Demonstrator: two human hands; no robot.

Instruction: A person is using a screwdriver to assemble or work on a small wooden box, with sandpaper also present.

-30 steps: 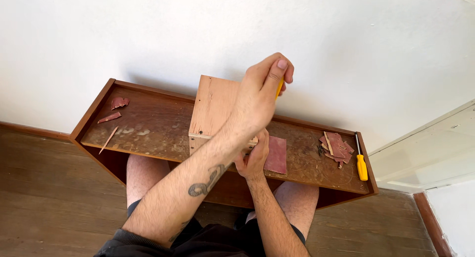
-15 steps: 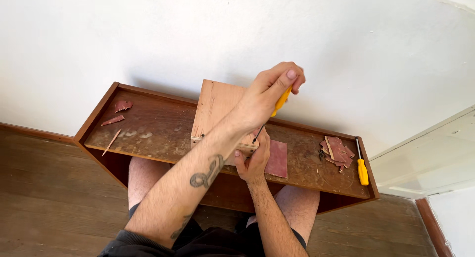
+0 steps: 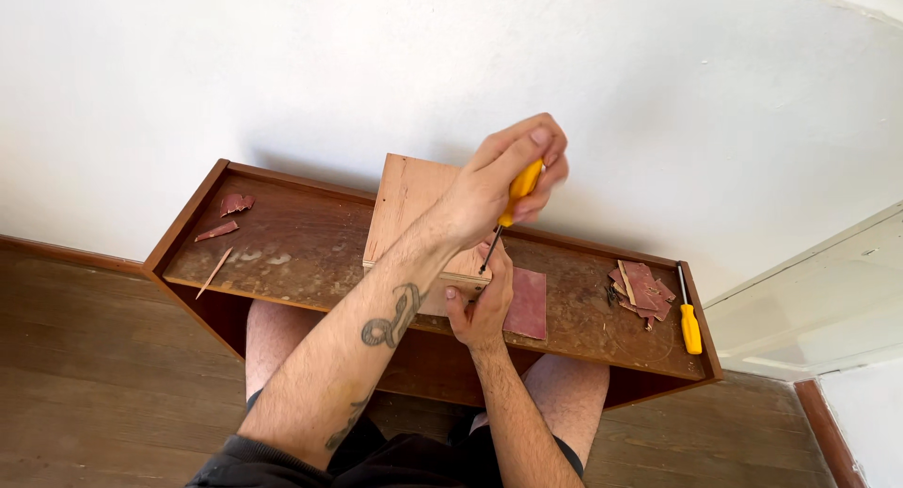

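My left hand, on a tattooed forearm, grips a yellow-handled screwdriver held at a slant. Its dark shaft points down at the front right corner of a light wooden box. The box stands on a dark brown wooden shelf unit lying across my legs. My right hand rests against the box's front edge just under the screwdriver tip, fingers curled on the wood. A reddish sheet of sandpaper lies flat right beside that hand.
A second yellow screwdriver lies at the unit's right end, next to a heap of reddish scraps. More scraps and a thin wood sliver lie at the left end. A white wall stands behind; wooden floor lies below.
My left hand has lifted and tilted to the right, so the screwdriver's handle and shaft now show. The right hand stays at the box's front edge.
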